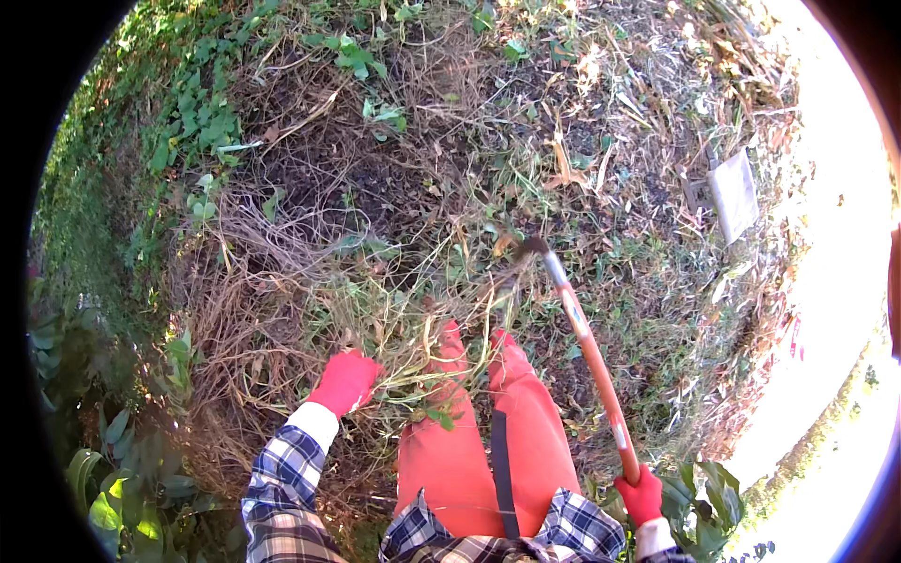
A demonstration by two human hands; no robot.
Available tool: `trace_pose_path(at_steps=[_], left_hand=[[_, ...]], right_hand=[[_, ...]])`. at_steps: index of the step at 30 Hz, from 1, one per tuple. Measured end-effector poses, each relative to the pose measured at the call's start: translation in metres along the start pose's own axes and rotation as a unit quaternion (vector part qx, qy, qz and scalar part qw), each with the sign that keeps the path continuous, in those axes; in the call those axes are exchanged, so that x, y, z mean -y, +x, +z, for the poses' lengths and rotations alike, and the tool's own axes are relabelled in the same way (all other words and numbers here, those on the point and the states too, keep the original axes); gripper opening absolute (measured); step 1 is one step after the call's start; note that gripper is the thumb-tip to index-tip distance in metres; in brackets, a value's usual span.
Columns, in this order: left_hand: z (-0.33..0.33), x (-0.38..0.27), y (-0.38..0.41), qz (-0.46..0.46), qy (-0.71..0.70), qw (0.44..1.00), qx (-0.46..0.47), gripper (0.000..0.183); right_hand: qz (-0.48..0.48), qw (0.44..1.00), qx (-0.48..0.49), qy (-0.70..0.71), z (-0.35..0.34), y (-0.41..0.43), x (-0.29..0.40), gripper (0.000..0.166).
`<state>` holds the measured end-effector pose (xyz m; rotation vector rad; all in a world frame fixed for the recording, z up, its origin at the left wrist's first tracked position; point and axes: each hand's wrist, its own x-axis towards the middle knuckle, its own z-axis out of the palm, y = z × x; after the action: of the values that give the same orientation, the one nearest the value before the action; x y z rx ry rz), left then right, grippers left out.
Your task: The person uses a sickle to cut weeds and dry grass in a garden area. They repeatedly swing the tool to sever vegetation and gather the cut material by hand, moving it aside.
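Observation:
In a red glove, my left hand (345, 382) is closed around a bundle of long green and dry vine stems (405, 373). The stems trail across my red trouser legs and up toward the tool. My right hand (640, 495), also gloved in red, grips the lower end of an orange-handled garden tool (597, 366), which looks like a hoe. Its shaft slants up and away from me to a metal collar. Beyond that, the dark tool head (533, 246) is blurred and partly hidden among tangled stems, so its exact shape cannot be made out.
Heaps of dry vines (246, 317) cover the ground on the left. Green leafy plants (204, 112) grow at the far left. A pale flat panel (734, 195) stands on the right. Broad-leaved plants (711, 503) grow by my right hand. A sunlit strip runs along the right edge.

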<state>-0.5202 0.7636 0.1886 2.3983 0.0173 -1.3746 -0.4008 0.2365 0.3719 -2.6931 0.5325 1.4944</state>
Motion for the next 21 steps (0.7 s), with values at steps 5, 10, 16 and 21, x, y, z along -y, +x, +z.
trace_pose_path(at_steps=[5, 10, 16, 21], left_hand=[[-0.012, -0.002, -0.010, 0.008, 0.037, 0.999, 0.015, 0.042], [-0.007, 0.000, -0.014, 0.017, 0.032, 0.999, -0.008, 0.039], [-0.010, -0.004, -0.020, 0.012, 0.014, 0.999, -0.027, 0.041], [-0.018, -0.003, -0.030, -0.001, -0.005, 1.000, -0.019, 0.038]], right_hand=[[-0.080, 0.972, 0.155, 0.158, 0.028, 0.077, 0.152, 0.035], [-0.125, 0.973, 0.191, 0.021, 0.051, 0.095, 0.177, 0.036], [0.070, 0.997, 0.031, 0.026, -0.019, -0.002, -0.016, 0.034], [0.036, 0.998, -0.017, 0.047, -0.028, -0.061, -0.094, 0.026]])
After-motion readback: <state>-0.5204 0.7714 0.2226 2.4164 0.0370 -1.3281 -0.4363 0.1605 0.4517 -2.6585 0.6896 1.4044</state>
